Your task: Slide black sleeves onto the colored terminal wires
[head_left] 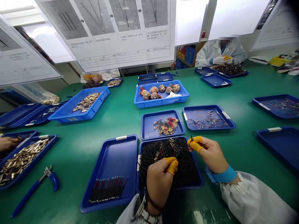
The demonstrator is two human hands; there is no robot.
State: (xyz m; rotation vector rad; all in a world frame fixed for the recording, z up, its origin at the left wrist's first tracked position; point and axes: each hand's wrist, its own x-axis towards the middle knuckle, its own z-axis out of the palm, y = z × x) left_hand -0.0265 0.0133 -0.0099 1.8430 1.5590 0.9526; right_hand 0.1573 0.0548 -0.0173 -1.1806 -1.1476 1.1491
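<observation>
My left hand [161, 179], with yellow finger cots on thumb and forefinger, is closed in a pinch over a tray of black tubes [187, 171]. Thin coloured wires [174, 150] rise from its fingertips; how many it grips I cannot tell. At the tray's far right corner my right hand [211, 152], also in yellow finger cots with a blue wrist strap, pinches a short black tube [192, 138]. More coloured wires [161, 152] lie on the tubes. Left of that, a blue tray [116, 155] holds a neat row of black-sleeved wires [108, 189].
Behind stand a tray of bundled wires with gold ends [166, 125] and a tray of loose wires [207, 119]. Blue-handled cutters [38, 186] lie at left, near a tray of metal parts [23, 158]. Instruction sheets [126, 46] hang above. Co-workers [220, 53] sit across the table.
</observation>
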